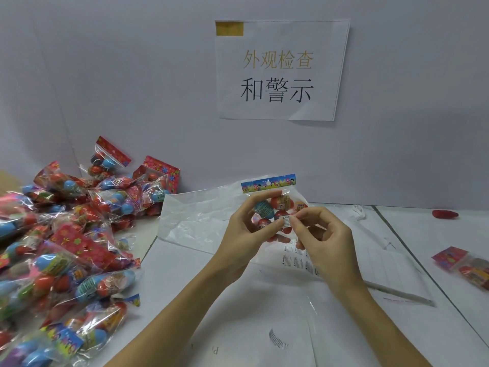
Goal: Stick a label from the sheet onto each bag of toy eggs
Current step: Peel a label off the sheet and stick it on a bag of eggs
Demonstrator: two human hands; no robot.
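Item: clear plastic bag of red and blue toy eggs [275, 207], upright, long axis twelve-to-six, cartoon header card at twelve. My left hand [248, 229] cups it; my right hand [321, 234], at three, pinches a small white warning label [287, 221] against its face. White label sheet [299, 258] at six reads "WARNING". White wall notice [280, 70]: "外观检查 和警示".

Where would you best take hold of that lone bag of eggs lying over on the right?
Probably by the lone bag's flat printed header card at its upper left end, coming from above and pinching it between fingers. The card looks stiff and thin, while the clear body bulges with round eggs that would likely slip. It lies apart on the table, so nothing blocks that approach.
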